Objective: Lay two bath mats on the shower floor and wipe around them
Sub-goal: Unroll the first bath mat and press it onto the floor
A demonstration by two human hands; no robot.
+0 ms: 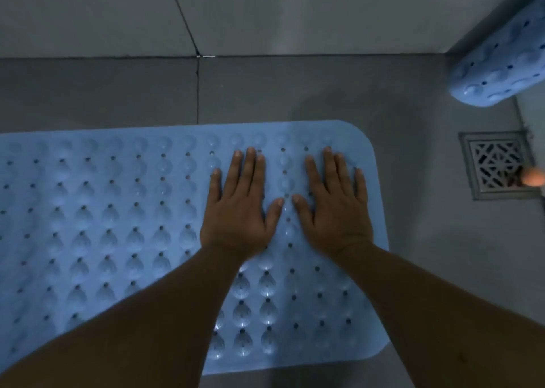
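Grey floor [295,92] tiles met a pale wall. One blue mat [103,225] lay flat there, both hands pressed on its right end, fingers straight: left hand [240,207], right hand [333,207]. Another mat [498,63] leaned curled in the corner above a drain [495,165].

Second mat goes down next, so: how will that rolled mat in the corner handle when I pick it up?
The rolled mat will likely be floppy: it holds a curl, and the flat mat lies limp under both hands. It may spring open when lifted. The dimpled surface should give grip, though wetness can't be judged.
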